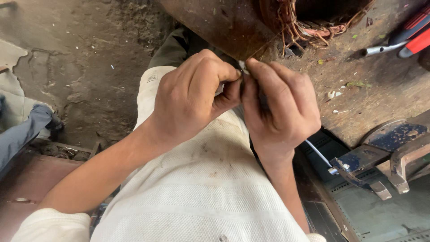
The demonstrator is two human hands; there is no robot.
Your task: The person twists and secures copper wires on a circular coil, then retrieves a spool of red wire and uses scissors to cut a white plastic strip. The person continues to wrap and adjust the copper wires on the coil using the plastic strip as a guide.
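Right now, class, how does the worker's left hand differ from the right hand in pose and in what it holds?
The left hand curls knuckles-up, pinching a small white piece; the right hand pinches it from the opposite side. A thin white rod sticks out below the right hand; nothing shows below the left. Both are bare and grimy.

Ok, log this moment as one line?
left hand: pinching small white sleeve piece | right hand: pinching same piece | nearby: copper wire windings
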